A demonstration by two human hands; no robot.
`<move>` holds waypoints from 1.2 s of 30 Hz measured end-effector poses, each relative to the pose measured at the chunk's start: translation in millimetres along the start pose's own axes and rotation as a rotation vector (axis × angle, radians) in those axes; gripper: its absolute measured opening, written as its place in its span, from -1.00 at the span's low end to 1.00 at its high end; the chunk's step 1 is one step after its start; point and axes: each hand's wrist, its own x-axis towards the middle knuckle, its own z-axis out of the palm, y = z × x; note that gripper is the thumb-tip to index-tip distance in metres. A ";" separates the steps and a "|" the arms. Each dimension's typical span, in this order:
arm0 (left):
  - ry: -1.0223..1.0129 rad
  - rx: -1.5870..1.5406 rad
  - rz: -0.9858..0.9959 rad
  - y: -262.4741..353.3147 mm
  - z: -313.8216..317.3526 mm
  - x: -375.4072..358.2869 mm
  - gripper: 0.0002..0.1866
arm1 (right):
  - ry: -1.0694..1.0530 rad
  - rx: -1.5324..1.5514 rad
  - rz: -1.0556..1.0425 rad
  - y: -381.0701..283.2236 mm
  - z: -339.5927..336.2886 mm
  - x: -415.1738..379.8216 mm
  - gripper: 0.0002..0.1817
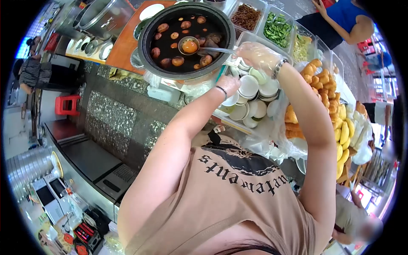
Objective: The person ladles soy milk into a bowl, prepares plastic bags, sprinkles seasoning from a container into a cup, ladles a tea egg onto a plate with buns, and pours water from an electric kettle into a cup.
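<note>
My right hand [258, 57], in a clear plastic glove, grips the handle of a ladle [216, 50]. The ladle's bowl sits in the dark broth of a large black pot [146, 57] and holds one brown egg [189, 46]. Several more eggs [178, 60] float around it. My left hand [230, 85] is at the edge of a pile of small white dishes [248, 86], just below the pot's rim. Its fingers look curled in, and whatever they hold, if anything, cannot be made out.
Clear tubs of brown shreds [245, 17], chopped greens [277, 29] and pale shreds [301, 46] line the back right. Fried dough sticks [325, 87] and bananas [345, 131] are stacked at right. A red stool [67, 105] stands left. Other people [346, 21] are nearby.
</note>
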 end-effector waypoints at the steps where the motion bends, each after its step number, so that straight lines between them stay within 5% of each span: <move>1: 0.136 -0.018 0.005 1.7 17.2 1.1 -0.77 | -0.046 -0.047 -0.149 18.7 -0.7 8.2 -0.76; 2: 0.273 -0.033 0.012 2.6 27.2 2.1 -0.78 | -0.054 -0.050 -0.153 28.0 1.3 7.9 -0.76; 4: 0.215 -0.015 -0.029 13.8 20.8 -9.8 -0.76 | 0.019 -0.163 -0.449 33.9 5.6 4.8 -0.78; 5: 0.104 -0.060 -0.043 15.5 25.2 -10.8 -0.77 | 0.019 -0.051 -0.114 28.4 8.7 3.6 -0.78; 6: -0.006 -0.104 -0.057 15.3 32.4 -10.6 -0.78 | 0.017 -0.057 -0.114 25.8 11.7 1.3 -0.78; 9: 0.091 -0.160 0.013 12.4 35.4 -19.8 -0.78 | 0.026 0.072 -0.016 19.4 24.8 -4.8 -0.78; 12: 0.149 -0.174 0.122 5.2 25.4 -24.5 -0.80 | 0.208 -0.457 -0.235 9.2 39.9 -8.0 -0.74; 15: -0.003 -0.199 0.134 2.7 -2.2 -46.4 -0.76 | 0.246 -0.825 -0.137 -15.3 67.7 -8.4 -0.79; 17: 0.090 -0.379 0.125 -3.3 0.7 -56.1 -0.74 | 0.247 -1.063 -0.110 -23.8 79.1 -4.1 -0.76; 23: 0.184 -1.202 0.089 -43.3 -10.7 -110.5 -0.81 | 0.406 -1.015 -0.119 -34.1 92.7 30.0 -0.79; 29: 0.127 -1.392 -0.219 -84.6 -44.7 -181.0 -0.83 | 0.421 -1.089 -0.082 -59.2 116.5 72.2 -0.81; 36: 0.150 -1.574 -0.288 -106.5 -22.3 -208.8 -0.86 | 0.484 -1.071 -0.147 -80.4 117.7 97.6 -0.85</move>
